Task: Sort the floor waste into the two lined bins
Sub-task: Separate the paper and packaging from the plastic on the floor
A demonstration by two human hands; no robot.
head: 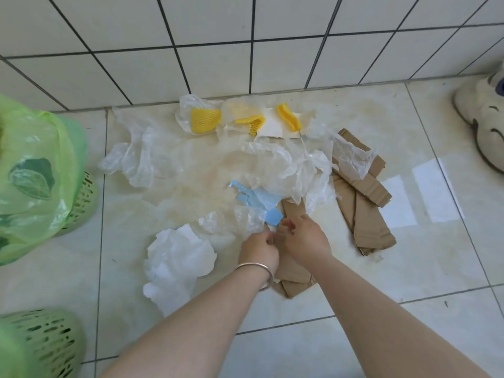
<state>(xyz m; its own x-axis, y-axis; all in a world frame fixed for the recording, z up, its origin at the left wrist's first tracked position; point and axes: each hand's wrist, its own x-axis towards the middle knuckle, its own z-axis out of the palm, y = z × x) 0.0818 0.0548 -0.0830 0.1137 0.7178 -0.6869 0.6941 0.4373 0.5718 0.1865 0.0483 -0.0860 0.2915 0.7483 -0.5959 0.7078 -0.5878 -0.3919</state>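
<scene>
Both my hands are low over the floor (409,268), meeting at the near edge of the waste pile. My left hand (258,251) has a narrow grip, fingers curled and pinching something small and pale; I cannot tell exactly what. My right hand (305,237) has its fingers curled too, fingertips at the same spot, just beside the blue plastic piece (272,217) and over the near cardboard strip (293,279). More cardboard (365,211) lies right, crumpled white paper (177,257) left, clear plastic film (272,165) beyond. Two green lined bins (41,165) stand far left.
</scene>
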